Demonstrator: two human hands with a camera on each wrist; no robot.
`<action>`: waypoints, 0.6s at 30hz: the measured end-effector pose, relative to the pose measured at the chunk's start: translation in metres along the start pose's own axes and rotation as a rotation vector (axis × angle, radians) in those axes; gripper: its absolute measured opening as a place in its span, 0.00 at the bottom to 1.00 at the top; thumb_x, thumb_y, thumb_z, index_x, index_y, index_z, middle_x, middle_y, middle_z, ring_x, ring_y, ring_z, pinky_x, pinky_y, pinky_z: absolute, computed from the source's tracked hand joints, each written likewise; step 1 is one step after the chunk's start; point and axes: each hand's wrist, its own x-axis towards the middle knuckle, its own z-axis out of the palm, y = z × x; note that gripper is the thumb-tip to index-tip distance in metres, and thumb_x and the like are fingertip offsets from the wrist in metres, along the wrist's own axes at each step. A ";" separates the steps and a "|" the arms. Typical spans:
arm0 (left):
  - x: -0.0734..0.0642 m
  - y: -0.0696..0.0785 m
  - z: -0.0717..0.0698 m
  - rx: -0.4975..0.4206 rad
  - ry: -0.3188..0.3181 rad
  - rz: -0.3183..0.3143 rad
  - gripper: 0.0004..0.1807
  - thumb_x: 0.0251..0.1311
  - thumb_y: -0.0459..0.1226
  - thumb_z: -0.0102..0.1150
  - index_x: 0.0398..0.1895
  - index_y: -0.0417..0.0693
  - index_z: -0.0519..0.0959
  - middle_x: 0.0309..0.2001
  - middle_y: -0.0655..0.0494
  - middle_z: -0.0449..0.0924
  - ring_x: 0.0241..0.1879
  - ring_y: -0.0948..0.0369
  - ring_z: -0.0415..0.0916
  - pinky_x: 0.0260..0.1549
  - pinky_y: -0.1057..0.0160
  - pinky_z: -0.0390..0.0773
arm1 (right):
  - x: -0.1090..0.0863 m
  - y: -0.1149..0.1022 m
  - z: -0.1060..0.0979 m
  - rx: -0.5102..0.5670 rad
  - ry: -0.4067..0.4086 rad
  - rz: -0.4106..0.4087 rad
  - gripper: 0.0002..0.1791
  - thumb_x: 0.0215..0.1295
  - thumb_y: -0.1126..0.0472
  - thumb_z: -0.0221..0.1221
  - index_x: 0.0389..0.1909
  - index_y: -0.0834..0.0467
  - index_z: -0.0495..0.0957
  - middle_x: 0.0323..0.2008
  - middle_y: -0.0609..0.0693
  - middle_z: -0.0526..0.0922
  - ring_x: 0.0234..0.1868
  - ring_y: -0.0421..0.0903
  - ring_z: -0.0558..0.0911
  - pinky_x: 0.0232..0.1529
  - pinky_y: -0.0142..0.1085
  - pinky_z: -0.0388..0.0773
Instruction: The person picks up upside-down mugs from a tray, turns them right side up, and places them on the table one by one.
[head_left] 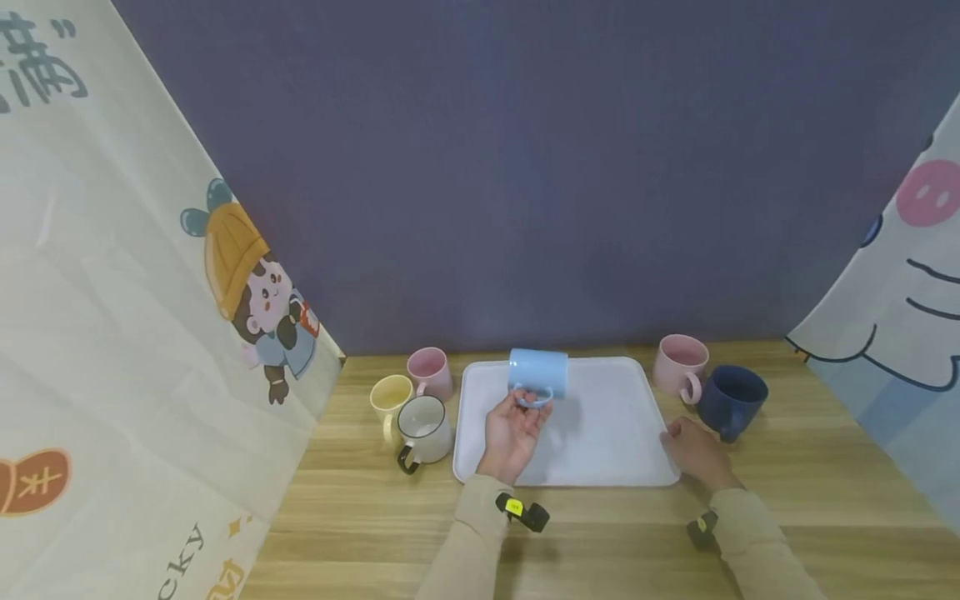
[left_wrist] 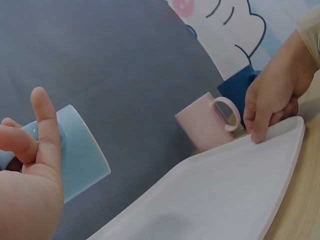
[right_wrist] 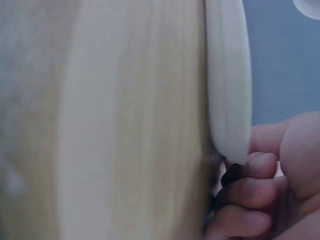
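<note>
My left hand (head_left: 513,433) holds a light blue mug (head_left: 538,371) by its handle, over the back part of a white rectangular tray (head_left: 600,442). The mug lies tipped on its side, handle toward me. In the left wrist view, fingers of the left hand (left_wrist: 35,160) hook round the handle of the blue mug (left_wrist: 82,155). My right hand (head_left: 697,452) grips the tray's right rim near its front corner. Seen from the right wrist, curled fingers (right_wrist: 250,187) of that hand sit at the tray edge (right_wrist: 230,80).
Left of the tray stand a yellow mug (head_left: 392,396), a pink mug (head_left: 431,375) and a white mug (head_left: 425,432) with a black handle. To its right are another pink mug (head_left: 681,367) and a dark blue mug (head_left: 731,400). A dark panel (head_left: 525,167) rises behind the wooden table (head_left: 360,525).
</note>
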 end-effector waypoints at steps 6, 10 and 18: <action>0.000 0.001 -0.001 -0.005 -0.047 0.014 0.20 0.79 0.39 0.31 0.27 0.55 0.68 0.26 0.64 0.75 0.16 0.67 0.56 0.48 0.65 0.81 | -0.010 -0.020 0.003 0.066 0.090 -0.009 0.22 0.77 0.53 0.47 0.53 0.69 0.73 0.49 0.70 0.82 0.46 0.65 0.83 0.40 0.51 0.78; 0.001 0.001 -0.001 -0.031 -0.038 0.011 0.20 0.80 0.40 0.30 0.27 0.54 0.68 0.27 0.63 0.76 0.17 0.68 0.57 0.46 0.65 0.82 | -0.012 -0.053 0.013 0.272 0.116 -0.046 0.20 0.77 0.55 0.50 0.53 0.70 0.75 0.43 0.67 0.83 0.39 0.56 0.82 0.38 0.41 0.76; 0.000 -0.003 0.004 -0.057 -0.051 0.016 0.21 0.80 0.40 0.29 0.27 0.55 0.69 0.27 0.63 0.77 0.17 0.67 0.56 0.42 0.67 0.80 | -0.016 -0.119 0.024 1.218 -0.292 -0.128 0.15 0.83 0.57 0.44 0.47 0.58 0.78 0.16 0.39 0.62 0.15 0.34 0.60 0.19 0.26 0.57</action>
